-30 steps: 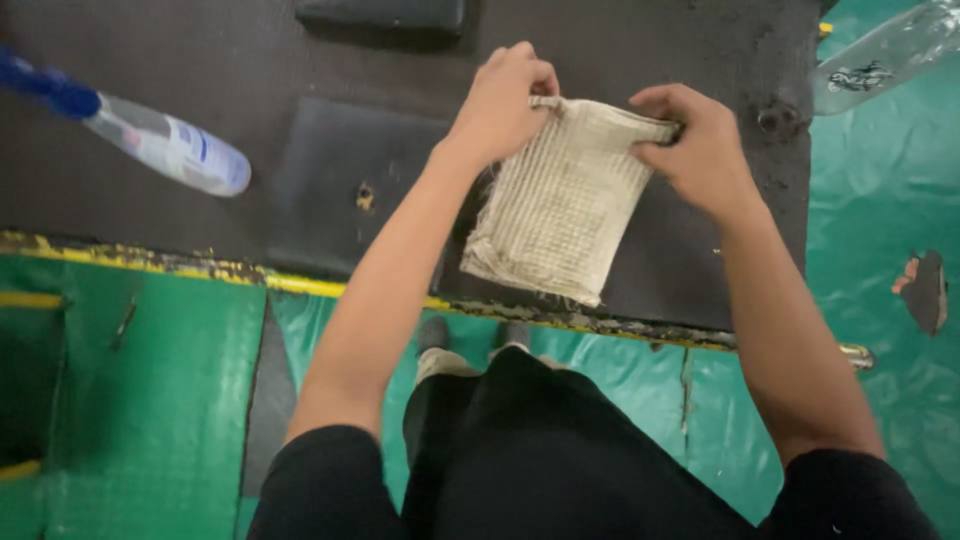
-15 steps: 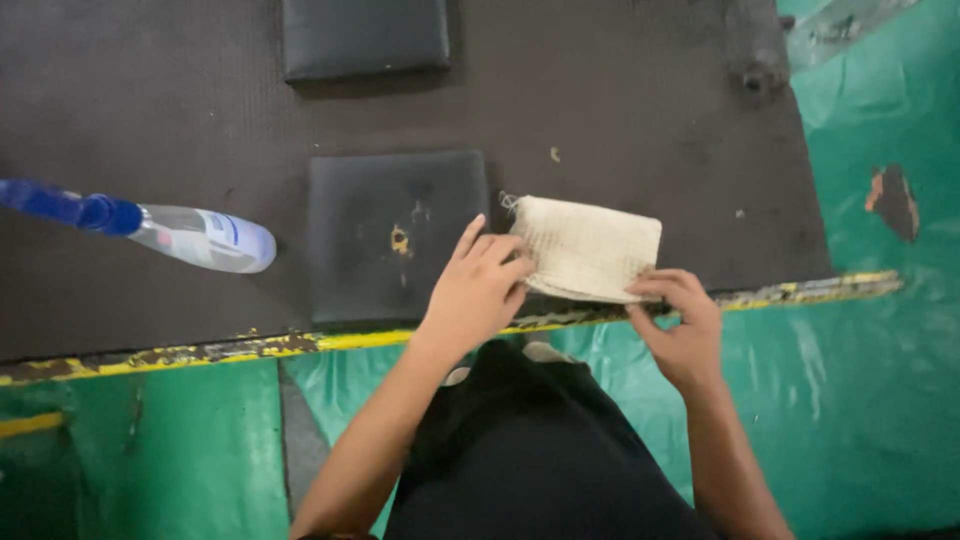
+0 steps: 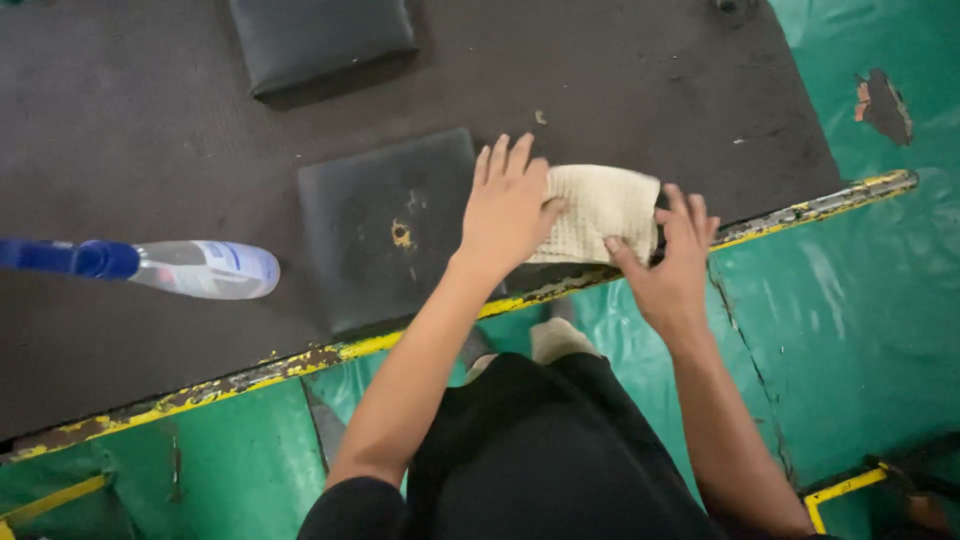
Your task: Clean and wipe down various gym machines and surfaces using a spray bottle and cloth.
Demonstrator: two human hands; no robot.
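Left hand (image 3: 508, 208) flat, fingers spread, pressing folded beige cloth (image 3: 600, 210) near table (image 3: 150, 120) front edge. Right hand (image 3: 670, 262) open on cloth's right end. Black pad (image 3: 385, 225) just left; spray bottle (image 3: 195, 268) farther left, second pad (image 3: 320, 40) behind.

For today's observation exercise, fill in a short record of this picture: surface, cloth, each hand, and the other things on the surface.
Surface: dark mat with a worn yellow front edge
Cloth: folded beige woven cloth, lying flat near the front edge
Left hand: left hand pressed flat on the cloth's left part, fingers spread
Right hand: right hand open, fingers on the cloth's right end
Other things: clear spray bottle with blue head lying on its side; two dark square pads
Floor: green sheet
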